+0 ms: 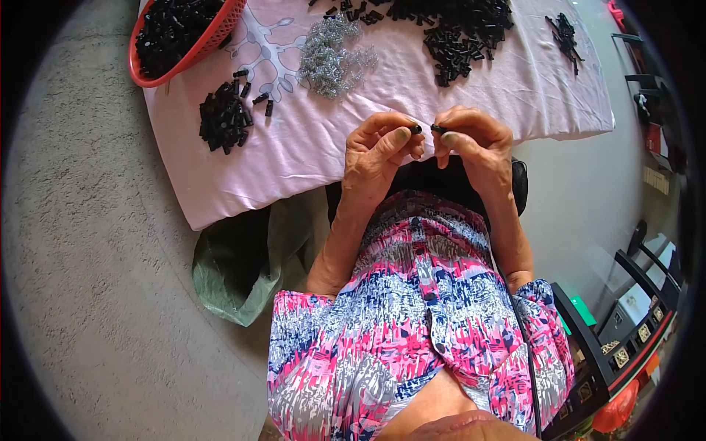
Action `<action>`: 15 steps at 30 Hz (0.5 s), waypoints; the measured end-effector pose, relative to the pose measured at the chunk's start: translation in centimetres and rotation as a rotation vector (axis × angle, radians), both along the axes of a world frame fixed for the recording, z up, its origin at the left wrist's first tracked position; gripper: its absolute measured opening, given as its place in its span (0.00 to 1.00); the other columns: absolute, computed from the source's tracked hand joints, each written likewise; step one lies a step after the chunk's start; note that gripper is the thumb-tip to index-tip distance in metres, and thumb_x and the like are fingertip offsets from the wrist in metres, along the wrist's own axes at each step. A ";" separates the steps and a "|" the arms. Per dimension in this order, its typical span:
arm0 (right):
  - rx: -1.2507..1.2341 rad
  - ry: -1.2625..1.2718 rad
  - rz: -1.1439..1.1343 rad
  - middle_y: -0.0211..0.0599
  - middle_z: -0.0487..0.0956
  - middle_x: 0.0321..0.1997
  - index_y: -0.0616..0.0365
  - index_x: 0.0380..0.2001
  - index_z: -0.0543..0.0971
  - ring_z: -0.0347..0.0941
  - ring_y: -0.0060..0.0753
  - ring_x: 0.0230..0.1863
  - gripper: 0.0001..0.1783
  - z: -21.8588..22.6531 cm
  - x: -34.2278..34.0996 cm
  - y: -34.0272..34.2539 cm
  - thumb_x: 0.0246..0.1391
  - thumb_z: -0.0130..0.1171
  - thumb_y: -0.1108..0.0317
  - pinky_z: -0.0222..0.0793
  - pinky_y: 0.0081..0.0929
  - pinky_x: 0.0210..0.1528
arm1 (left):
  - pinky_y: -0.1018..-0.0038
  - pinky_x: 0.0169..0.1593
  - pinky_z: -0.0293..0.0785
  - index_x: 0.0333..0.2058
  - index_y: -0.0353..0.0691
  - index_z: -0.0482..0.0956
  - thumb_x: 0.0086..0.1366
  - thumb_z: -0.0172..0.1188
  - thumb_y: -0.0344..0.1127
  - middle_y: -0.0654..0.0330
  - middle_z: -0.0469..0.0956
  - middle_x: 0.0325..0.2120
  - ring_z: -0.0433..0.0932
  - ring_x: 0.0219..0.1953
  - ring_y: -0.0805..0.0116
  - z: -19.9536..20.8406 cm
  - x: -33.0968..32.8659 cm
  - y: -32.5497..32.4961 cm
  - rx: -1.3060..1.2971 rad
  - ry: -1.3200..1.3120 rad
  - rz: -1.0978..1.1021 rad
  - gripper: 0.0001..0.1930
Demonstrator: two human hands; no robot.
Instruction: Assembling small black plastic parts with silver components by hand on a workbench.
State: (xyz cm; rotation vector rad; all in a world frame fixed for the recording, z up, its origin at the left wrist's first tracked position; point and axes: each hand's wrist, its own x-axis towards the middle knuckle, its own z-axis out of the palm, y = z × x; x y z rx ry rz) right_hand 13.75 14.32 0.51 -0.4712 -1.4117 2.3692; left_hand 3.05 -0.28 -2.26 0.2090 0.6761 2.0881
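Observation:
Over the near edge of the cloth-covered table, my left hand (379, 151) pinches a small black cylindrical part (416, 129) between thumb and fingers. Facing it, a short gap away, my right hand (476, 140) pinches another small black part (438, 128). Left of my hands lies a pile of short black cylinders (223, 117), a few of them loose beside it. Farther back sits a heap of small shiny springs or coils (331, 55). A large pile of black parts (456, 44) spreads behind my right hand.
A red plastic basket (193, 53) full of black parts stands at the table's far left. A small cluster of thin black pieces (565, 40) lies far right on the pink cloth (294, 158). An open green sack (246, 298) stands below the table's left front. Black furniture (632, 323) is at right.

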 end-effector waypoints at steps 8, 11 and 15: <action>0.627 0.036 -0.146 0.40 0.78 0.38 0.67 0.35 0.79 0.76 0.20 0.34 0.15 1.0 -0.2 -1.2 0.40 0.57 0.90 0.72 0.16 0.35 | 0.76 0.42 0.76 0.43 0.32 0.79 0.68 0.57 0.27 0.56 0.81 0.34 0.78 0.34 0.71 0.5 0.1 0.0 -0.062 0.009 -0.003 0.07; 0.575 0.054 -0.158 0.40 0.78 0.39 0.69 0.35 0.78 0.77 0.21 0.34 0.15 0.9 -0.3 -1.3 0.41 0.56 0.90 0.73 0.16 0.36 | 0.77 0.42 0.76 0.43 0.33 0.79 0.67 0.58 0.27 0.57 0.81 0.34 0.78 0.33 0.73 0.8 0.5 0.2 -0.127 0.113 0.031 0.07; 0.543 0.064 -0.128 0.40 0.77 0.40 0.70 0.36 0.77 0.78 0.22 0.36 0.15 0.7 0.0 -1.0 0.42 0.55 0.90 0.74 0.17 0.39 | 0.79 0.38 0.76 0.42 0.33 0.79 0.66 0.60 0.27 0.58 0.81 0.32 0.78 0.31 0.75 1.1 0.9 0.3 -0.167 0.172 0.059 0.07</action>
